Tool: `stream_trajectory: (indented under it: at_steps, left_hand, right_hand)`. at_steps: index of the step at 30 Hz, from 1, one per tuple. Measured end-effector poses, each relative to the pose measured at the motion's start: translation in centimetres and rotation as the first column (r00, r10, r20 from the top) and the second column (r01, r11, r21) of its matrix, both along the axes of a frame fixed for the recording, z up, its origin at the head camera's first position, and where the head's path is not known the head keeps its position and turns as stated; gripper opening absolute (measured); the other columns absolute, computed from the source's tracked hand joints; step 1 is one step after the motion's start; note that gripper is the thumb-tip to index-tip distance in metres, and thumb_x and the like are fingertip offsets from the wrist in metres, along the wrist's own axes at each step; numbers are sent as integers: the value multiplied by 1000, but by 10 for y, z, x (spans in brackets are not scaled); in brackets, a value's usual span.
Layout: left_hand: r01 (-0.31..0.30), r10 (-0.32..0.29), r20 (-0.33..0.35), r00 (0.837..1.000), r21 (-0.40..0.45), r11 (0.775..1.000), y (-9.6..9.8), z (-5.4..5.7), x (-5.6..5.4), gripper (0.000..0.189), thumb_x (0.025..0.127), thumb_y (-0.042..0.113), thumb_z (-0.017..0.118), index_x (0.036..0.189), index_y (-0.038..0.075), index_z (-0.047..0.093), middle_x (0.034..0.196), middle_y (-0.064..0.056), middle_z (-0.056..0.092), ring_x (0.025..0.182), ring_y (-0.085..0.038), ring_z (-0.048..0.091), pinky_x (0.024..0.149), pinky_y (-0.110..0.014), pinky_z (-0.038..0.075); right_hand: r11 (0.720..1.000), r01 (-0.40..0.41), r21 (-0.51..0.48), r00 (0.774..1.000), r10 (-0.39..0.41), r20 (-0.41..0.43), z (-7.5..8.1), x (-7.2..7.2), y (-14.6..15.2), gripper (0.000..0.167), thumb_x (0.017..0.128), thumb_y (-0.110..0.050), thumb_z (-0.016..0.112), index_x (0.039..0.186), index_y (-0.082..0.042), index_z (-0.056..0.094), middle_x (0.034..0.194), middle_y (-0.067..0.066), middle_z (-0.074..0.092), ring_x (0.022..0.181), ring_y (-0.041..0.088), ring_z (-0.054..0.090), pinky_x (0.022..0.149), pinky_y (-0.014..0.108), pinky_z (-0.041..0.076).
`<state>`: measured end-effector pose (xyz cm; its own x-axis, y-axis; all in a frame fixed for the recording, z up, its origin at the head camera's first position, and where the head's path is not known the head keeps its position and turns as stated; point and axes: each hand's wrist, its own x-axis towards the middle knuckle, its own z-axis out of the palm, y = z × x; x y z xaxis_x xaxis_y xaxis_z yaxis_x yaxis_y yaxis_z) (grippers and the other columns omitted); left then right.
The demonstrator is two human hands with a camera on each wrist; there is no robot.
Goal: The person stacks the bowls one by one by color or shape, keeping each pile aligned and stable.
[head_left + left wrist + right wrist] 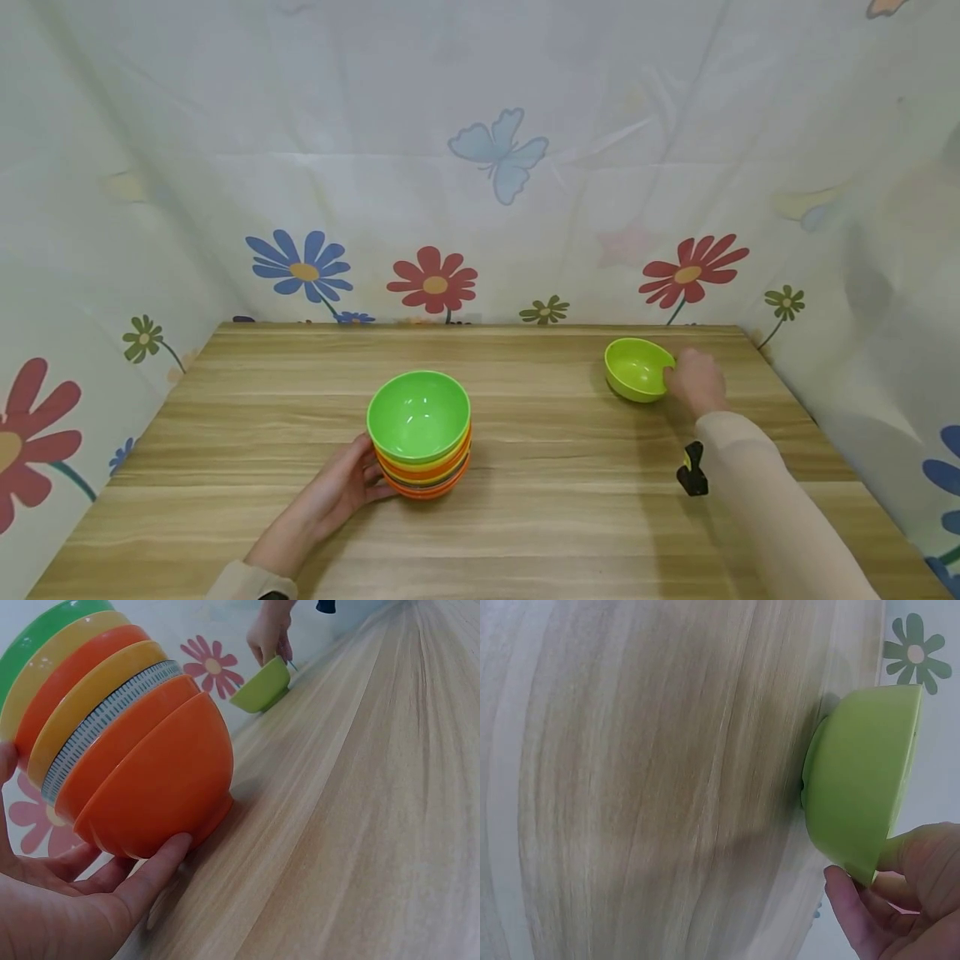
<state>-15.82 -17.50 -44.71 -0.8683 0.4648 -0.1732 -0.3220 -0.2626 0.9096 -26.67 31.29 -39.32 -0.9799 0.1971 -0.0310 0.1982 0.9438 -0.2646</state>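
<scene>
A stack of several nested bowls stands on the table left of centre, a bright green bowl (417, 417) on top. Under it, the left wrist view shows yellow and orange bowls, a striped bowl (112, 720) and an orange bowl (169, 776) at the bottom. My left hand (341, 487) holds the stack from its left side, one finger along the lowest bowl's base. Far to the right, my right hand (697, 382) pinches the rim of a lime-green bowl (633, 367). That bowl is right at the tabletop; whether its foot touches the wood I cannot tell.
The wood-grain table (540, 500) reaches back to a white curtain (375, 167) printed with flowers and a butterfly, which also hangs along both sides. A stretch of tabletop separates the stack from the lime-green bowl. A small black object (692, 469) sits by the right sleeve.
</scene>
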Motion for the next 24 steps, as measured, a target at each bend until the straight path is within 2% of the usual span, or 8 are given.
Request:
stream_trajectory:
  at_steps: [4, 13, 24]
  left_hand:
    - [2, -2, 1, 1000, 5, 1000, 0, -1, 0, 33, 99, 39, 35, 121, 23, 53, 119, 6, 58, 110, -15, 53, 96, -50, 42]
    - [-14, 14, 12, 1000, 3, 1000, 0, 0, -1, 33, 98, 39, 37, 122, 22, 54, 117, 4, 58, 107, -16, 54, 95, -49, 44]
    - [-4, 4, 2, 1000, 2, 1000, 0, -2, -2, 33, 99, 39, 36, 120, 21, 55, 117, 4, 59, 107, -16, 55, 94, -49, 44]
  right_hand:
    - [1000, 3, -7, 1000, -3, -15, -2, -2, 1, 20, 84, -7, 45, 81, 7, 59, 70, 14, 51, 65, 27, 47, 51, 30, 38]
    - [999, 42, -33, 999, -42, 14, -5, -5, 0, 27, 82, -3, 45, 99, 13, 59, 81, 19, 58, 70, 28, 50, 54, 31, 42]
    - [996, 19, -84, 1000, -21, -16, 1, 0, -1, 29, 78, -2, 48, 99, 13, 61, 83, 22, 61, 73, 31, 51, 62, 38, 45]
